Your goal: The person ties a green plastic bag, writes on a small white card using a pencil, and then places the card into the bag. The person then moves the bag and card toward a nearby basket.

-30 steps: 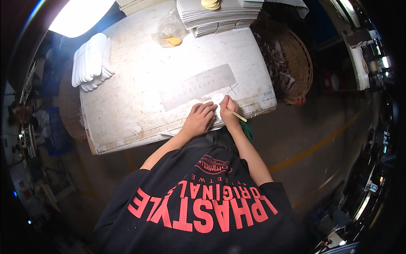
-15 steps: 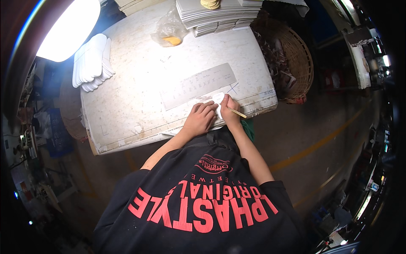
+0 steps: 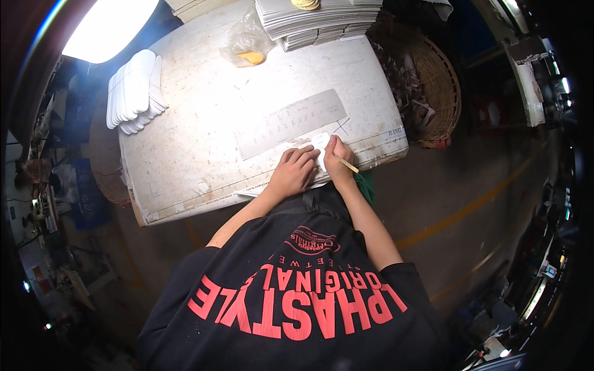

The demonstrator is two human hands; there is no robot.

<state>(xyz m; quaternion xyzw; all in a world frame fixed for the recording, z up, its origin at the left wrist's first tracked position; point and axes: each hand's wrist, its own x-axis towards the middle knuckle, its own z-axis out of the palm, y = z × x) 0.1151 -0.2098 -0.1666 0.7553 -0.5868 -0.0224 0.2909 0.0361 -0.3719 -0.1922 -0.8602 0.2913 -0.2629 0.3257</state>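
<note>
One thin white piece [image 3: 321,141] lies between the left hand [image 3: 292,172] and the right hand [image 3: 338,159]; the left rests unclenched, fingertips at its edge, seemingly steadying it; the right closes around a slim yellowish pen [image 3: 347,164], presumably for control; beyond both, a straight-edged grey card [image 3: 291,123] lies flat on the scuffed table [image 3: 179,154].

The white shaped piece [image 3: 322,159] is partly covered by the left hand [image 3: 294,171] and right hand [image 3: 338,159]; its full outline cannot be traced. The yellow pen's [image 3: 348,164] tip is hidden by the right hand's fingers. Marks on the grey card [image 3: 292,125] are too small to be read. Stacked boards [image 3: 322,23] and lamp [image 3: 111,28] are cut off by the upper edge. A green item [image 3: 366,187] is mostly concealed.
</note>
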